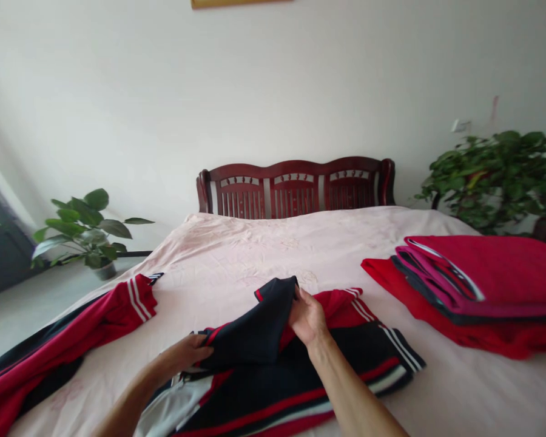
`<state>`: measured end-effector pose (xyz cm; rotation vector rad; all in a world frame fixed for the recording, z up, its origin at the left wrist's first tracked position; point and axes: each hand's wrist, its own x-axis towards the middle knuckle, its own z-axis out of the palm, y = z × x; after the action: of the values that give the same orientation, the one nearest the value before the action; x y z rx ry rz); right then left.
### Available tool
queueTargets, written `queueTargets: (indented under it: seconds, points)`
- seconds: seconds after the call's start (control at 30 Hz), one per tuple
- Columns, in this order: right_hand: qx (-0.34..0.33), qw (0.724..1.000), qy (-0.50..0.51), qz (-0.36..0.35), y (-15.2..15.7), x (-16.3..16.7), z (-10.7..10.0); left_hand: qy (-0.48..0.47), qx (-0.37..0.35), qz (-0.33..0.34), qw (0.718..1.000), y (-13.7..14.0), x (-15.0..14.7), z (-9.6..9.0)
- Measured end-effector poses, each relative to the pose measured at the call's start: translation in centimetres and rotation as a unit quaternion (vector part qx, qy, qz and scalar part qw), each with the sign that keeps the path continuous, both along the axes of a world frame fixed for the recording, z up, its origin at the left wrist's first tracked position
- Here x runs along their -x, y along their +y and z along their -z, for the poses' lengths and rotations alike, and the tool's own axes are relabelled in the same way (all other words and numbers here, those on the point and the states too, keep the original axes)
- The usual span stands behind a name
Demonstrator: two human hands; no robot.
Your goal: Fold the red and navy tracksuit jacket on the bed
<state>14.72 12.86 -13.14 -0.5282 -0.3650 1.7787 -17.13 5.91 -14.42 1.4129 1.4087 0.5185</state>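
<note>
A navy, red and white jacket (pixel 309 376) with striped cuffs lies partly folded on the bed in front of me. My left hand (pixel 188 353) pinches its navy fabric at the left. Higher up and to the right, my right hand (pixel 308 317) grips a raised navy part, the fingertips partly hidden behind the cloth. Beyond the right hand show red fabric and white-striped cuffs. Left of the jacket, another red and navy garment (pixel 113 315) with white stripes lies stretched out on the sheet.
A stack of folded red, magenta and dark clothes (pixel 495 273) sits at the right on the pink bedsheet (pixel 236 255). A dark wooden headboard (pixel 295 191) stands against the wall. Potted plants flank the bed, one at the left (pixel 86 227) and one at the right (pixel 500 176).
</note>
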Motion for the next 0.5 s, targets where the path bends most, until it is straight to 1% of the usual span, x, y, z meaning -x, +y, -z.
queueTargets:
  seconds: [0.07, 0.13, 0.2, 0.27, 0.33, 0.4, 0.47, 0.5]
  points:
    - [0.042, 0.999, -0.014, -0.029, -0.3, -0.7, 0.2, 0.001, 0.004, 0.018, 1.000, -0.1, -0.1, -0.1]
    - [0.066, 0.996, -0.045, -0.048, 0.1, -0.7, 0.0, 0.011, 0.002, 0.036, 0.999, -0.2, -0.3, -0.2]
    - [0.071, 0.994, -0.066, -0.056, 0.9, -0.4, -0.8, 0.041, -0.013, 0.048, 0.998, -0.3, -0.4, -0.4]
    - [0.064, 0.994, -0.076, -0.046, 1.4, -0.4, -1.9, 0.067, -0.035, 0.052, 0.996, -0.4, -0.5, -0.6]
    - [0.023, 0.997, -0.067, -0.015, 1.1, -1.1, -2.9, 0.074, -0.045, 0.056, 0.995, -0.6, -0.6, -0.9]
    - [-0.046, 0.997, -0.057, 0.026, -0.1, -2.5, -2.9, 0.066, -0.044, 0.068, 0.995, -0.8, -0.6, -1.0]
    - [-0.098, 0.990, -0.064, 0.073, -2.0, -4.1, -1.6, 0.052, -0.044, 0.086, 0.994, -1.0, -0.5, -1.0]
    - [-0.101, 0.988, -0.069, 0.092, -3.2, -4.8, -0.5, 0.047, -0.045, 0.092, 0.994, -1.1, -0.5, -1.0]
